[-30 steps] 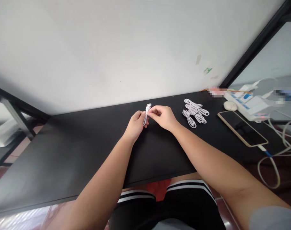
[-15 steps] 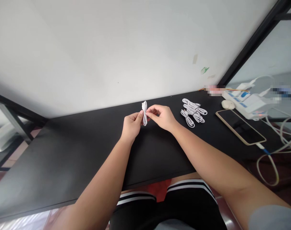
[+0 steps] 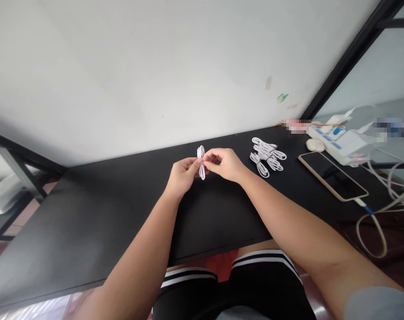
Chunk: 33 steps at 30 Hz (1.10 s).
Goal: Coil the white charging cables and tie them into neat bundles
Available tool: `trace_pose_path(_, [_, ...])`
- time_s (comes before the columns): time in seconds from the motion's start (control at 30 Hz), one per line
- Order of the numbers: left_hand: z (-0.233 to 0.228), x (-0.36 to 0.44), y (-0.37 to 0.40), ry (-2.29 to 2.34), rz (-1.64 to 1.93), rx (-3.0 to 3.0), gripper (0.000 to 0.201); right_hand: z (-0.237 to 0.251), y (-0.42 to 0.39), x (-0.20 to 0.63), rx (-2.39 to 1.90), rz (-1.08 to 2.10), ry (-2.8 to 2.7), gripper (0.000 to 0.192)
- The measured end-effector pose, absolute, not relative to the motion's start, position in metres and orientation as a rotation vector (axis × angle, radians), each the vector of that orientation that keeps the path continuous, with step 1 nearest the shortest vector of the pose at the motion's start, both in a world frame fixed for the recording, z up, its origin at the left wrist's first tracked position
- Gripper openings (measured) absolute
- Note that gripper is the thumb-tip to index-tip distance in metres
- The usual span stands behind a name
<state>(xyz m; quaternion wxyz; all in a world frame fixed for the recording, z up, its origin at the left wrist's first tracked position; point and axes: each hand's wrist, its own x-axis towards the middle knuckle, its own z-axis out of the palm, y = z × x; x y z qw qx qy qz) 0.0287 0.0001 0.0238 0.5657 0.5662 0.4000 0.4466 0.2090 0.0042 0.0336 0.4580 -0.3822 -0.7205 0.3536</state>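
Head view, both hands (image 3: 202,169) pinching white cable bundle (image 3: 201,162), apparently.

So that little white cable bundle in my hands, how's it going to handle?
The cable bundle, pinched at its middle between left hand and right hand, looks light. Its loops flare out, so it's probably floppy and might spring apart if released.

No text, label, brand, number or sign can be read in this view. Two patches are pixelated beyond reading: one at the back edge of the black table (image 3: 89,213), one at the far right. The power strip (image 3: 338,138) bears blue markings, possibly switches or labels, too small to make out. The phone (image 3: 333,176) shows a dark, blank screen.
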Motion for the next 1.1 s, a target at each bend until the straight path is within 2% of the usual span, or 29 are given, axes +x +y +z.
trace_pose_path(0.2, [0.023, 0.032, -0.001, 0.954, 1.056, 1.317, 0.045, 0.033, 0.003, 0.207, -0.957, 0.94, -1.734, 0.009])
trace_pose_path(0.43, [0.02, 0.035, 0.001, 0.972, 1.095, 1.207, 0.04, 0.026, 0.008, 0.204, -0.943, 1.0, -1.581, 0.021])
trace_pose_path(0.53, [0.02, 0.037, 0.001, 0.994, 1.128, 1.189, 0.039, 0.022, 0.011, 0.204, -0.988, 1.01, -1.6, 0.018])
trace_pose_path(1.1, [0.017, 0.043, 0.0, 1.035, 1.151, 1.074, 0.04, 0.024, 0.008, 0.202, -1.025, 0.769, -1.832, 0.013])
